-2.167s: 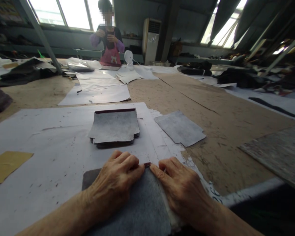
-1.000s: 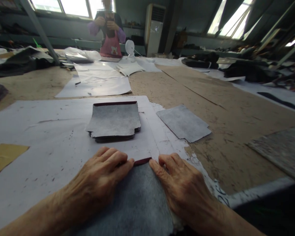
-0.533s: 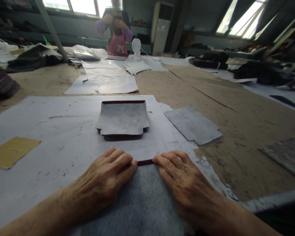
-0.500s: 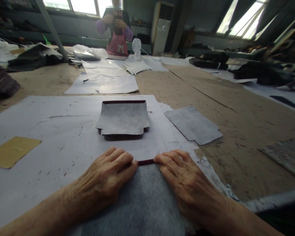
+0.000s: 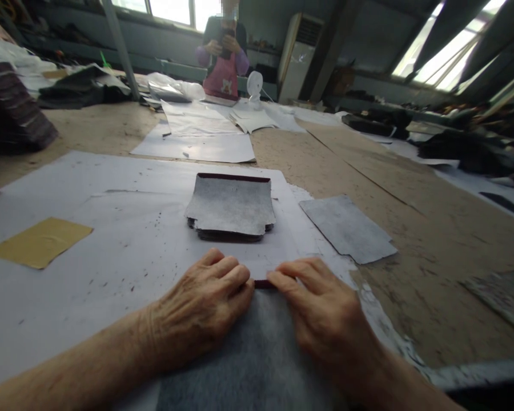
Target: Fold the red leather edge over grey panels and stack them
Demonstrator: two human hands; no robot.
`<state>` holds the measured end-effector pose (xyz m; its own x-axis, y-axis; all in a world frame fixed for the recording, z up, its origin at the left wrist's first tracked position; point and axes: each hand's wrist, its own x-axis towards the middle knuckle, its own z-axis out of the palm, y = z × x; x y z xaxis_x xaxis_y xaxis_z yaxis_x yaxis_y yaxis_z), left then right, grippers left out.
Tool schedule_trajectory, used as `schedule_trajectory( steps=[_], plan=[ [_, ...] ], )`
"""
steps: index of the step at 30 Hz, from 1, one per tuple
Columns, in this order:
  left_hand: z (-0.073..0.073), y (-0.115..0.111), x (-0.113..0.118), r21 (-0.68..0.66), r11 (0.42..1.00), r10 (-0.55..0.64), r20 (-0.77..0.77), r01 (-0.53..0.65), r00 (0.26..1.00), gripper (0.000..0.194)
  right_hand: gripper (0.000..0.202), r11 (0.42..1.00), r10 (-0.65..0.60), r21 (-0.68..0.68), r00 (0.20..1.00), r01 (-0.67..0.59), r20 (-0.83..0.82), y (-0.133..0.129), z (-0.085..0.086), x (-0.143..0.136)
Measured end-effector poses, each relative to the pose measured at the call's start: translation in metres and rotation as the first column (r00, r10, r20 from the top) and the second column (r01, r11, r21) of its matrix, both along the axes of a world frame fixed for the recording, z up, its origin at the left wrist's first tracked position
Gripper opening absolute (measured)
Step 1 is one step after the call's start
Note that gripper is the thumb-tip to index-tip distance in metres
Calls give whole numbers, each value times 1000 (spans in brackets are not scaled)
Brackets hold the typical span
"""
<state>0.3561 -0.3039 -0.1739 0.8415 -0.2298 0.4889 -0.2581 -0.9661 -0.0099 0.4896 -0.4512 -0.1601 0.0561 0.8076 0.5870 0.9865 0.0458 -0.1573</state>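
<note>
A grey fabric piece (image 5: 257,359) lies in front of me, its far edge folded over into a narrow dark maroon strip. My left hand (image 5: 214,302) is closed on the left part of that fold, fingers curled and thumb along the edge. Close beside it, my right hand (image 5: 325,302) pinches the fold with thumb and fingers. A short stretch of maroon shows between the two hands. Just beyond them sits a stack of similar grey pieces (image 5: 233,205), the top one with a maroon folded edge. To its right lies a single flat grey piece (image 5: 349,228).
White paper (image 5: 124,228) covers the table here, with a tan patch (image 5: 40,242) at left. A maroon pile (image 5: 17,108) stands far left. Beyond are white sheets (image 5: 201,145), a small white fan (image 5: 255,88) and dark cloth (image 5: 466,151). A person in a pink apron (image 5: 223,77) stands across the table.
The view has shifted, so the scene sits further right. My hands have come closer together along the fold, leaving less maroon showing. The right hand's knuckles are more raised.
</note>
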Motion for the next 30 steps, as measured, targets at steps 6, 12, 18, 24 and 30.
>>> schedule_trajectory(
  steps=[6,12,18,24,30],
  plan=[
    [2,3,0,-8,1000,9,-34,-9,999,25,32,997,-1,-76,994,10,112,9,-15,-21],
    [5,22,-15,-159,987,22,-7,-22,1000,26,32,996,29,-88,991,-18,129,4,-15,-13],
    [5,29,-29,-133,991,-29,-24,25,999,32,36,997,44,-65,986,-33,164,5,-15,-14],
    [1,24,-28,-89,996,-20,-7,19,1000,29,39,986,94,-157,947,-47,307,5,-10,-19],
    [1,20,-27,-79,997,-9,-36,6,999,28,38,993,13,-104,855,48,518,23,-2,-42]
  ],
)
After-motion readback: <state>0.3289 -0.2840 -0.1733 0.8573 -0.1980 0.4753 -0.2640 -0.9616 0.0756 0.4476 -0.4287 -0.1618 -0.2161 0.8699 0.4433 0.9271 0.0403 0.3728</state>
